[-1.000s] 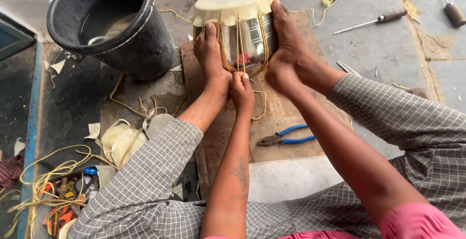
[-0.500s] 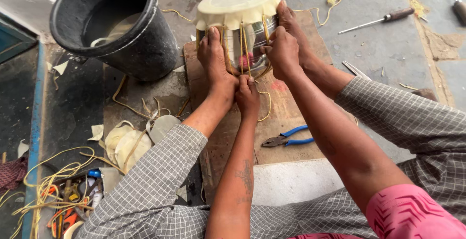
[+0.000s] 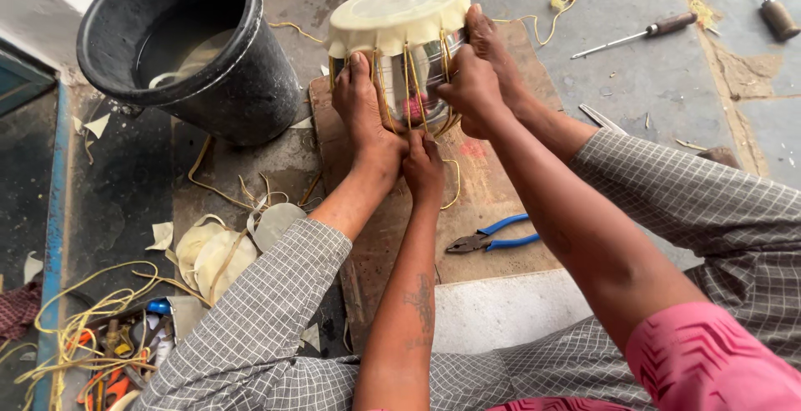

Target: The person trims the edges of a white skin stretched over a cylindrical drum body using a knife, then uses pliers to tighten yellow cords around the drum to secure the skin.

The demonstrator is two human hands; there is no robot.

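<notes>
A small metal drum (image 3: 421,77) with a pale skin head (image 3: 396,10) stands tilted on a brown board (image 3: 501,186), laced down its sides with yellow strips. Both of my bare feet clamp it: the left foot (image 3: 360,106) on its left side, the right foot (image 3: 494,40) on its right. My right hand (image 3: 467,85) is closed on the lacing at the drum's right front. My left hand (image 3: 424,169) is a fist just below the drum's base, and a yellow lace (image 3: 455,181) loops out beside it.
A black bucket (image 3: 250,94) holding water stands at the left. Blue-handled pliers (image 3: 492,237) lie on the board near my arms. A screwdriver (image 3: 642,31) and another tool (image 3: 772,10) lie at the far right. Skin scraps (image 3: 217,248) and tangled yellow laces (image 3: 75,327) lie at the lower left.
My right hand has come onto the drum's right side and closed on the lacing. The feet and the left fist stay where they were.
</notes>
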